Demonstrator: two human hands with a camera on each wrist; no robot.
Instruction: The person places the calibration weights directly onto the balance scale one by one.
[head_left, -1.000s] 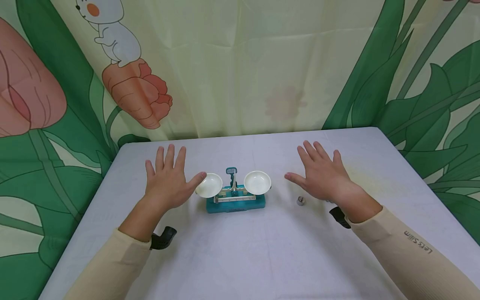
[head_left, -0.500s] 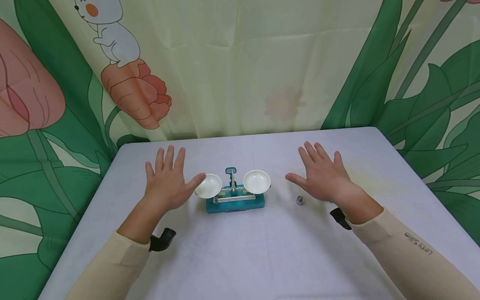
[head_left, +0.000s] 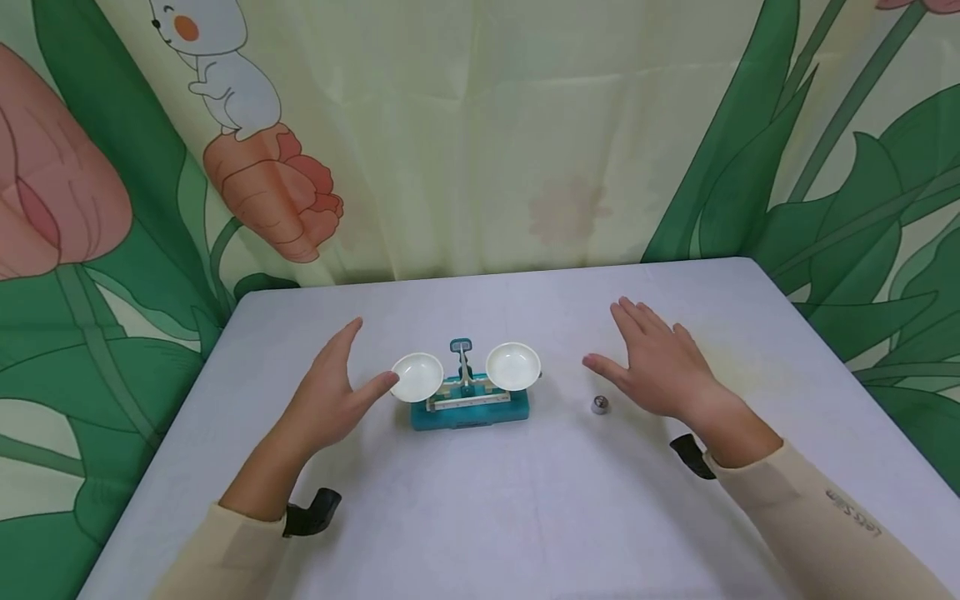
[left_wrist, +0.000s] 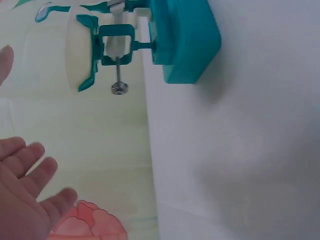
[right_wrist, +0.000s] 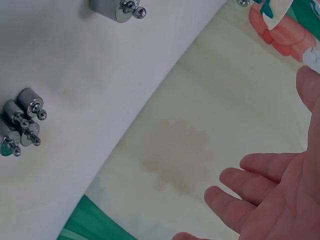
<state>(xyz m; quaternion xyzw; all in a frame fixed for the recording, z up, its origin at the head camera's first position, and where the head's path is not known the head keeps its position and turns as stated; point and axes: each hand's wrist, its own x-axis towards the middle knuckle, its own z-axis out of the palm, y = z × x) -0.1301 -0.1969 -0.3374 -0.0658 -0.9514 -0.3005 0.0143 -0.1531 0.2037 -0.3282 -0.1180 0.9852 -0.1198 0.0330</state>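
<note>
A small teal balance scale (head_left: 471, 414) stands on the white table with a left white pan (head_left: 417, 377) and a right white pan (head_left: 513, 367), both bare. My left hand (head_left: 322, 408) is held in the air left of the scale, fingers extended, thumb spread toward the left pan; the left wrist view shows a gap between them. Beyond the scale's right side, my right hand (head_left: 663, 367) hovers with straight fingers, holding nothing. A silver cylindrical weight (head_left: 600, 405) with a knob stands on the table below its thumb. Several smaller knobbed weights (right_wrist: 30, 102) cluster farther off in the right wrist view.
The table (head_left: 495, 517) wears a white cloth. Its far edge meets a printed curtain (head_left: 465, 167) with leaves, a rabbit and a carrot. Black wrist mounts (head_left: 313, 512) are strapped at both cuffs.
My left hand has turned thumb-up, its fingers now edge-on, and drawn slightly back. My right hand has shifted a little right and nearer me, also rotating. Scale and single weight stay put.
</note>
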